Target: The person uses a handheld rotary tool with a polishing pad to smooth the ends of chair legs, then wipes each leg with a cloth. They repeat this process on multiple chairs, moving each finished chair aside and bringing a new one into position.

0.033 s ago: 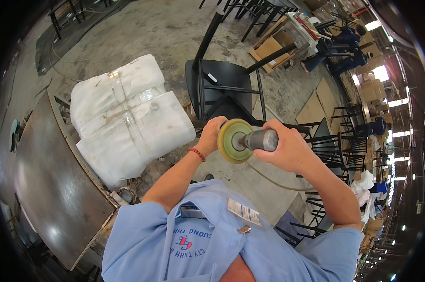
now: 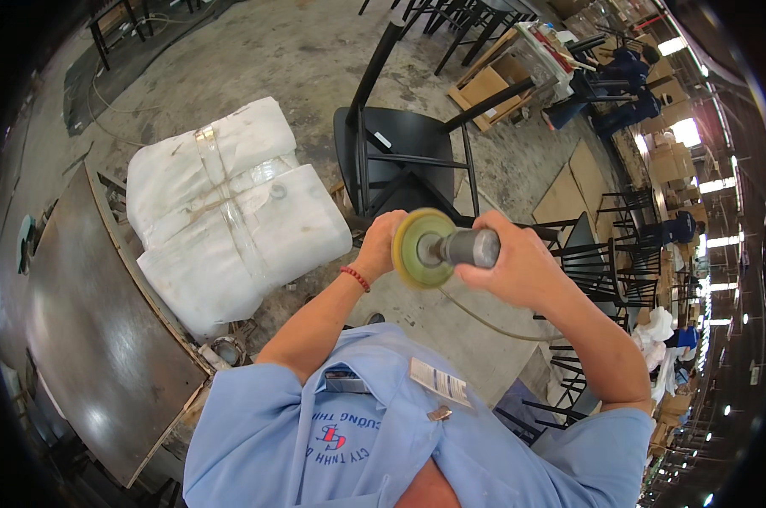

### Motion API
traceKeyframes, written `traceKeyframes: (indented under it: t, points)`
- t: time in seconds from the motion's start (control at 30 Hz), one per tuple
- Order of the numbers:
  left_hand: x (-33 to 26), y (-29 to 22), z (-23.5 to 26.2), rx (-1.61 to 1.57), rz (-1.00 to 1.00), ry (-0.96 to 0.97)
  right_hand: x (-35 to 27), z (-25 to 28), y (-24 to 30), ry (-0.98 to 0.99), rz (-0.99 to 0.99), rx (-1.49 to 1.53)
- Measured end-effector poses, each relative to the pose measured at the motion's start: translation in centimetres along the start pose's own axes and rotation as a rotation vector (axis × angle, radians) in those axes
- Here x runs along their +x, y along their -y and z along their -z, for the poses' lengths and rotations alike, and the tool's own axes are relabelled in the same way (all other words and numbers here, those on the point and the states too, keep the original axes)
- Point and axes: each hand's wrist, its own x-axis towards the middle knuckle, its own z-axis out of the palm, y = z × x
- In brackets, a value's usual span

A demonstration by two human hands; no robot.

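A rough, blotched concrete floor [image 2: 231, 59] is spreading around the black chair [image 2: 417, 135]. Far to the chair's left, a smooth brown surface [image 2: 104, 339] is giving off a dull shine. Between that and the chair, a bulky bundle [image 2: 231, 212] is lying in soft, creased white wrapping, strapped with glossy clear tape. The chair itself is presenting a flat, matte seat and straight, slender legs. Just on the wearer's side of the chair, a disc sander [image 2: 434, 248] with a round yellow-green pad is pointing leftward, the right hand [image 2: 514, 269] wrapping its fingers around the smooth cylindrical body. Nearest the chair, the left hand [image 2: 381, 241] is curling beside the pad; I cannot tell what its fingers are gripping. Below it, a red beaded bracelet [image 2: 357, 278] is circling the wrist.
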Motion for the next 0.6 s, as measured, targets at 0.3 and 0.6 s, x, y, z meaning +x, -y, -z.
traceKeyframes:
  t: [0.3,0.6]
  points:
    - [0.5,-0.8,0.2,0.025,0.128,0.039,0.6,2.8,-1.8,-0.202,-0.158,0.061]
    - [0.3,-1.2,0.4,0.032,0.126,0.036,2.1,1.0,-1.3,-0.274,-0.109,0.04]
